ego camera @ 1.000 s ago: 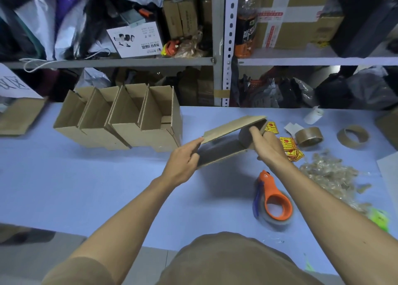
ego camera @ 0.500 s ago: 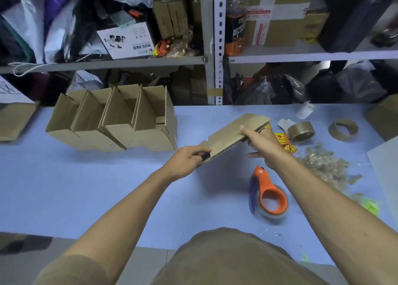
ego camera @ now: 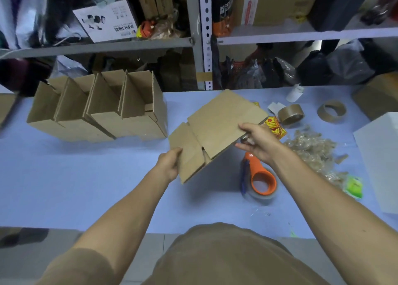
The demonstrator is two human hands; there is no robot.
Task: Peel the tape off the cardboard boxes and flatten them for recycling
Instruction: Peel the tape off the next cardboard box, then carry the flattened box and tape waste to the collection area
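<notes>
A pale blue tabletop [ego camera: 86,188] fills the middle of the view, with grey metal shelving [ego camera: 198,43] crowded with boxes and bags along its twelve o'clock edge. At ten o'clock on the table stands a row of opened brown cardboard boxes [ego camera: 97,110], leaning against one another. At the centre, held above the table, is a flattened brown cardboard box [ego camera: 217,125], tilted with its far end higher. The left hand [ego camera: 170,164] grips its near flap at seven o'clock of the panel, fingers hidden beneath it. The right hand [ego camera: 256,142] pinches the box's edge at three o'clock, thumb on top, fingers curled underneath. Just below that hand, at five o'clock of the box, lies an orange-handled tape dispenser [ego camera: 258,177]. A heap of crumpled clear peeled tape [ego camera: 312,151] sits at three o'clock, with a brown packing tape roll [ego camera: 290,113] and an empty cardboard tape core [ego camera: 331,111] at two o'clock. Small yellow-and-red stickers [ego camera: 274,125] lie just beside the right hand.
</notes>
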